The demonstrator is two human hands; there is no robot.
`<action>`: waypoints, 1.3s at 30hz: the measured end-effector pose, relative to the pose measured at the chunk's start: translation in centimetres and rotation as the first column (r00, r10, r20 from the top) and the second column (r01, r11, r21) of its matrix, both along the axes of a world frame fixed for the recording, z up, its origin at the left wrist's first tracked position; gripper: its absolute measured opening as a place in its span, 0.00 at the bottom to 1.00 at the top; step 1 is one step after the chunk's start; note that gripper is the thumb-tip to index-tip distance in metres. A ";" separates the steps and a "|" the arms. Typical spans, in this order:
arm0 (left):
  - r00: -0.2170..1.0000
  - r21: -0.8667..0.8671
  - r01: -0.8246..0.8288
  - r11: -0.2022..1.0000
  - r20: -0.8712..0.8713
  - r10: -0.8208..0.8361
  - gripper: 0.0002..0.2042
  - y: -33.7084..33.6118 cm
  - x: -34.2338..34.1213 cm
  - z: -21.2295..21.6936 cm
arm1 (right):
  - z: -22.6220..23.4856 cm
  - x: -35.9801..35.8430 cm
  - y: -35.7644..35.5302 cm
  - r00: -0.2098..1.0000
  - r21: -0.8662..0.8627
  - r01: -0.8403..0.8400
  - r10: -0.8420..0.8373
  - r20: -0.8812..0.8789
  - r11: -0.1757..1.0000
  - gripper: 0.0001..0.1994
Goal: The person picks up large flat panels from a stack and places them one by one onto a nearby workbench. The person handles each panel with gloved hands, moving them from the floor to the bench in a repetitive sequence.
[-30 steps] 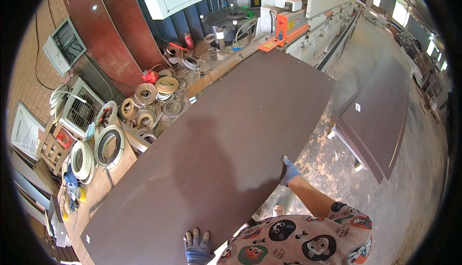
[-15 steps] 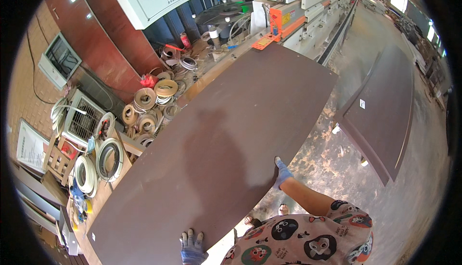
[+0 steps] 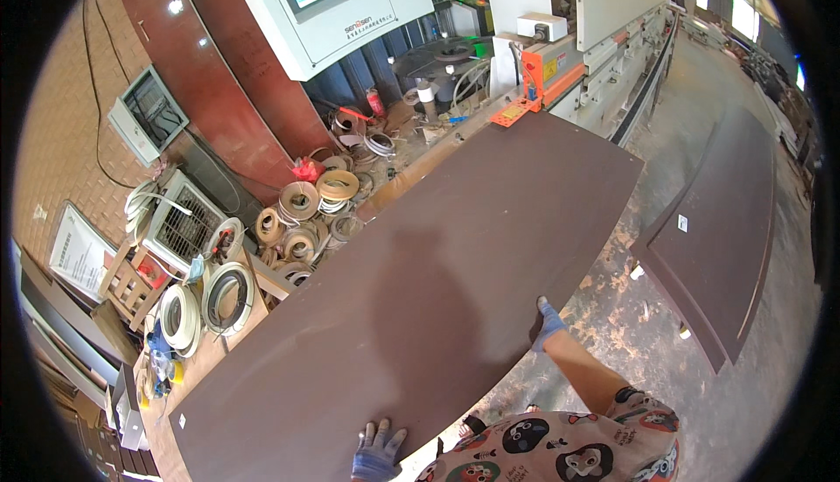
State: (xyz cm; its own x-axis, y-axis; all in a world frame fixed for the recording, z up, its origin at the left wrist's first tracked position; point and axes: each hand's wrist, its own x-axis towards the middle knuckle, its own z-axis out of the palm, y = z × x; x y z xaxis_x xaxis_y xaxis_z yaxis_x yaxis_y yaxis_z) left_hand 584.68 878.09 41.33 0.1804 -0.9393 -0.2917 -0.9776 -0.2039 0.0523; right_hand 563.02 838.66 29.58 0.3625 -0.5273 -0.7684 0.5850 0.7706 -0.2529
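Observation:
A long dark brown board (image 3: 350,316) stretches from the lower left up to the orange guard (image 3: 516,113) of a machine. My left hand (image 3: 378,453), in a blue and grey glove, lies flat on its top near the closest edge, fingers spread. Farther along the same edge, my right hand (image 3: 549,324) in a similar glove grips the board; the thumb shows on top, while the fingers are hidden at the side or below. A small white label (image 3: 182,421) sits at the board's left end. My shadow falls across the middle.
More brown boards (image 3: 713,228) are stacked at the right on white-ended supports. Rolls of edge banding (image 3: 299,200) lie beyond the board, with white coils (image 3: 180,317) on a wooden table at the left. The machine's control panel (image 3: 350,18) stands at the back.
My view has tilted, so the scene sits lower and farther right, and the control screen shows more fully. Both hands keep about the same places on the board.

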 end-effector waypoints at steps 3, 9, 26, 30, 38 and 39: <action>0.996 -0.013 0.080 0.997 -0.023 -0.081 0.39 -2.8 0.3 -1.2 | -2.1 -2.0 -4.3 0.992 -0.040 0.038 -0.043 -0.117 0.998 0.23; 0.997 0.003 0.047 0.999 -0.067 -0.047 0.43 -6.0 -2.2 0.2 | 5.1 -1.7 -5.6 0.966 -0.133 -0.005 -0.030 -0.256 0.991 0.23; 0.972 -0.248 0.198 0.948 -0.077 -0.224 0.38 -13.9 -6.1 -3.0 | -11.5 -29.3 21.4 0.783 0.157 0.591 -0.516 -0.347 0.791 0.12; 0.973 -0.266 0.201 0.943 -0.060 -0.224 0.39 -17.2 -7.9 -3.4 | -12.8 -40.3 28.4 0.538 0.107 0.829 -0.730 -0.423 0.549 0.12; 0.996 -0.424 0.056 0.904 -0.038 -0.079 0.38 -23.7 -14.2 -5.0 | -12.9 -55.1 27.7 0.479 -0.066 0.824 -0.754 -0.449 0.563 0.17; 0.995 -0.499 0.058 0.865 -0.037 -0.088 0.37 -24.5 -15.5 -5.6 | -12.9 -56.2 26.5 0.479 -0.109 0.807 -0.751 -0.454 0.581 0.20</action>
State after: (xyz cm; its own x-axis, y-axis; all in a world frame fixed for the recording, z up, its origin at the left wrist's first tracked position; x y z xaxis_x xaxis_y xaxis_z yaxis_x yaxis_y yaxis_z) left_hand 569.23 853.64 35.71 0.1025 -0.9725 0.2093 -0.9810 -0.0640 0.1832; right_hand 506.83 865.16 16.68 -0.5172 -0.3371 -0.7867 0.8147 0.0875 -0.5732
